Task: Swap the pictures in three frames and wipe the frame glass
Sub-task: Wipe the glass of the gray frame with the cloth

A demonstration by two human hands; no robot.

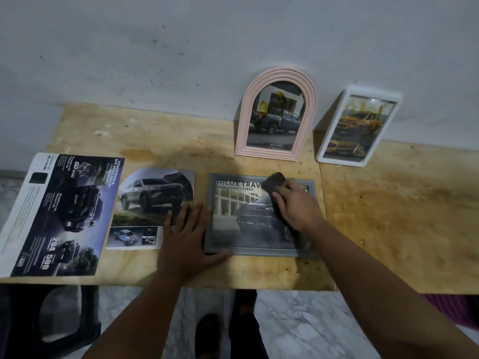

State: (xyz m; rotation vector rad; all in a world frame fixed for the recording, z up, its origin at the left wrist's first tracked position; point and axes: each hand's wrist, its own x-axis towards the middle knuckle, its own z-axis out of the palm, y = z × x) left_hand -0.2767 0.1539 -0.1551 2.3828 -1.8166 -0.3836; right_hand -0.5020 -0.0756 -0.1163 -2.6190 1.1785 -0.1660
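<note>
At the near edge of the bench (388, 216) the left hand (186, 237) lies flat, fingers straight and spread, its thumb against the near left corner of the grey frame (261, 216) and its fingertips on the frame's left rail and the edge of the loose car picture (153, 208) beside it. It grips nothing; it pins the frame down. The grey frame lies face up in the middle of the bench, close to the near edge. The right hand (295, 203) rests on its glass towards the far right corner, fingers curled over a dark cloth (274, 182) that it presses to the pane.

The step in hand looks like wiping this glass. To do it well, I would keep the left hand's weight on the rail so the frame does not slide, run the cloth in overlapping strokes from the far edge to the near one, and work into the corners, where haze collects.

At the left edge a large brochure sheet (59, 216) overhangs the bench. At the far edge a pink arched frame (276, 120) and a white frame (357, 128) lean on the wall (181, 47), both holding car pictures. A wide sweep away from the body could knock the pink one, which stands just beyond the grey frame.
</note>
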